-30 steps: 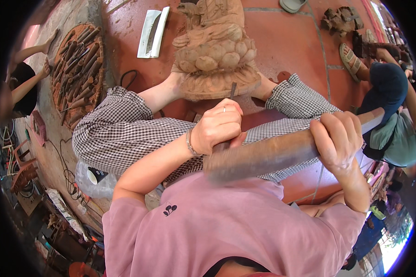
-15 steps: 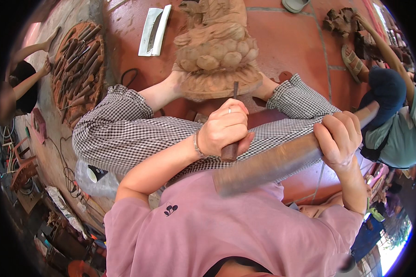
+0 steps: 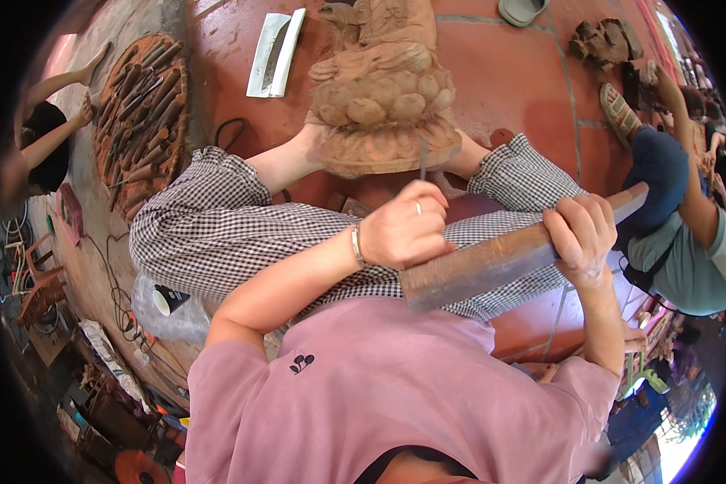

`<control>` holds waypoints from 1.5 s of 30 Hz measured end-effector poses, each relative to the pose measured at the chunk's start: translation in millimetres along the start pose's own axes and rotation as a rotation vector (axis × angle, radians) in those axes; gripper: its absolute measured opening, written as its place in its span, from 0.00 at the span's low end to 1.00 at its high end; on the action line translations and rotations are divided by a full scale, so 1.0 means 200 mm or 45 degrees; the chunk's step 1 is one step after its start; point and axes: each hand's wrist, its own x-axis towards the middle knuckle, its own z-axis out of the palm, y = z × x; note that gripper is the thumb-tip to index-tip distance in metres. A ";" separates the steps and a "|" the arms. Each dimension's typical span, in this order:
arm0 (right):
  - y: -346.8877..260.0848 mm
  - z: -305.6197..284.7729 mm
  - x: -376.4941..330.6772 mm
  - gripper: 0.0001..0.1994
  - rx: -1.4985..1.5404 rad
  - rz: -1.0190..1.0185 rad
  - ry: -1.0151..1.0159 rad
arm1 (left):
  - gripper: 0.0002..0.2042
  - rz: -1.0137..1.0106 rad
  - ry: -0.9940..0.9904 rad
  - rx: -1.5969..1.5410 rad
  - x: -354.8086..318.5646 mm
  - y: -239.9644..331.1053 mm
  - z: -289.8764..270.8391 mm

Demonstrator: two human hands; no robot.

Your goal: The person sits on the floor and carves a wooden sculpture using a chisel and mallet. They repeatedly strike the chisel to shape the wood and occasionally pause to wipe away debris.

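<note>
While the left hand (image 3: 403, 230) is curled tightly around a thin chisel (image 3: 423, 161), its grey blade rising past the knuckles, the right hand (image 3: 581, 234) wraps its fingers around the narrower part of a long wooden mallet (image 3: 492, 266), whose broad end lies just beside the left fist; whether that end meets the chisel's butt I cannot tell, as the handle is hidden from view. The carved wooden figure (image 3: 379, 89) stands beyond the hands, its petalled base (image 3: 387, 149) nearest the person and between the two feet, and the blade overlaps the rim of that base, though contact is unclear. Judging by this pose, the step in hand is chiselling the base with mallet taps, and the next stroke would call for a steady left grip, the cutting edge seated squarely on the wood, and the mallet's face lined up with the butt, clear of the left fingers
</note>
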 end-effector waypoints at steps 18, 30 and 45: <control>-0.04 0.03 -0.10 0.23 0.321 0.166 0.191 | 0.15 -0.086 0.217 -0.230 0.09 -0.03 -0.04; -0.05 -0.01 0.03 0.22 -0.086 0.119 0.136 | 0.15 -0.017 0.191 -0.298 0.04 -0.07 -0.03; -0.04 0.01 -0.01 0.21 -0.001 0.064 0.206 | 0.18 -0.032 0.237 -0.208 0.05 -0.05 0.01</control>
